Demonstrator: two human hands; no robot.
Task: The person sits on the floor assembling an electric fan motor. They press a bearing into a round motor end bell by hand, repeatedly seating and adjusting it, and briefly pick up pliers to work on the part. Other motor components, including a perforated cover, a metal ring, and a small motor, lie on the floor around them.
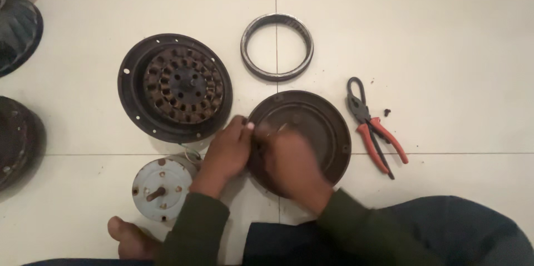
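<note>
My left hand point(229, 149) and my right hand point(290, 161) meet over the left rim of a round dark metal cover plate point(322, 127) lying on the floor. The fingers of both hands pinch together around something small between them; it is blurred and I cannot tell what it is. My right hand is blurred and covers the lower left part of the plate. My left hand sits just left of the plate, above a grey cylindrical motor point(162, 189).
A round housing with copper windings point(175, 86) lies at the upper left, a metal ring point(277, 47) at the top centre. Red-handled pliers point(374, 129) lie right of the plate. Dark round parts point(16, 32) sit at the left edge. My bare foot point(130, 238) is at the bottom.
</note>
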